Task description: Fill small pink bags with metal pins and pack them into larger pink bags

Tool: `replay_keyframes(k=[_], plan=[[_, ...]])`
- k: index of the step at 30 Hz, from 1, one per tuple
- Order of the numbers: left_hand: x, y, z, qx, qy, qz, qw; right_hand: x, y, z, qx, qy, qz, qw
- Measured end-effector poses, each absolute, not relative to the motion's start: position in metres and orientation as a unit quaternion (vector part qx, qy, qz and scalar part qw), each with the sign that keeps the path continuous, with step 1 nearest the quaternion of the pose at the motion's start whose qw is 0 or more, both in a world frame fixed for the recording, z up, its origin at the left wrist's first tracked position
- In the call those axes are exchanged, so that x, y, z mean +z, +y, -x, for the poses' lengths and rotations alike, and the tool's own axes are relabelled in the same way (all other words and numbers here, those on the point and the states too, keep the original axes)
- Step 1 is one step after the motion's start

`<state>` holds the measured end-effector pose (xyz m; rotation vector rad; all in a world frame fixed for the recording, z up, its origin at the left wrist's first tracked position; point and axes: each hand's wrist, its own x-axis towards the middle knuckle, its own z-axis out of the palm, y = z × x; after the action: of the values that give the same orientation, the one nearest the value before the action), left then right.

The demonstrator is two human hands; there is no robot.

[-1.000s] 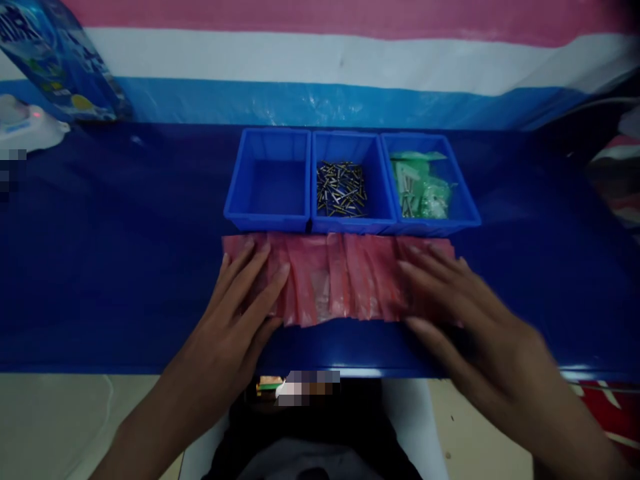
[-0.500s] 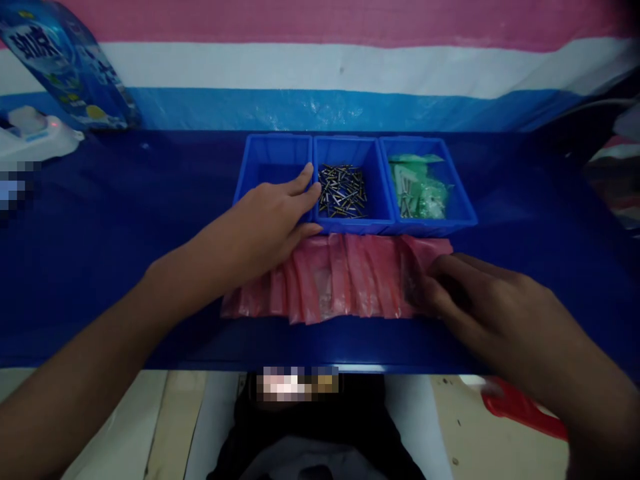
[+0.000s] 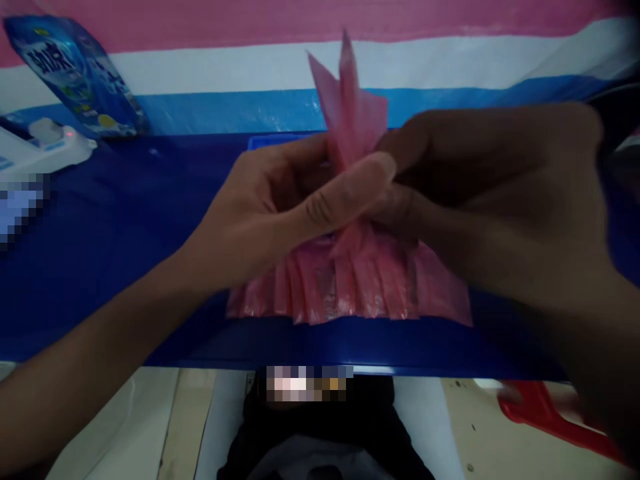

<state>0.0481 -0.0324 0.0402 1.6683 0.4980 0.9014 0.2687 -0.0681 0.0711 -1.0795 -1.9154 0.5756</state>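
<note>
A pink plastic bag (image 3: 350, 123) is raised above the table, its upper corners sticking up and its middle bunched. My left hand (image 3: 285, 200) pinches it from the left, thumb across the front. From the right, my right hand (image 3: 490, 193) grips the same bag with curled fingers, close against the left thumb. Below them a row of overlapping pink plastic bags (image 3: 300, 290) lies flat near the table's front edge. The blue bins behind are mostly hidden by my hands; only a rim (image 3: 265, 141) shows.
On the blue table (image 3: 125, 200), a blue detergent pouch (image 3: 75, 77) leans at the back left against the striped sheet. A white power strip (image 3: 60, 150) lies before it. A red plastic object (image 3: 550, 417) sits below the table at the right.
My right hand has lifted a pink bag from the right end of the row. My left hand has left the bins and come to grip that bag too.
</note>
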Motion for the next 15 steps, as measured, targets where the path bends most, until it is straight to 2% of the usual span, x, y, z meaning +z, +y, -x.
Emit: replay_keyframes(k=[4, 7, 13, 15], plan=[[0.035, -0.013, -0.034, 0.388, 0.271, -0.714, 0.515, 0.052, -0.035, -0.264, 0.272, -0.744, 0.368, 0.487], [0.035, -0.013, -0.027, 0.369, 0.327, -0.678, 0.546, 0.038, -0.033, -0.267, 0.271, -0.723, 0.353, 0.528], [0.031, -0.032, -0.032, 0.389, 0.292, -0.644, 0.59, 0.026, -0.053, -0.284, 0.187, -0.747, 0.432, 0.47], [0.025, -0.036, -0.032, 0.39, 0.285, -0.673, 0.561, 0.023, -0.058, -0.291, 0.163, -0.739, 0.439, 0.484]])
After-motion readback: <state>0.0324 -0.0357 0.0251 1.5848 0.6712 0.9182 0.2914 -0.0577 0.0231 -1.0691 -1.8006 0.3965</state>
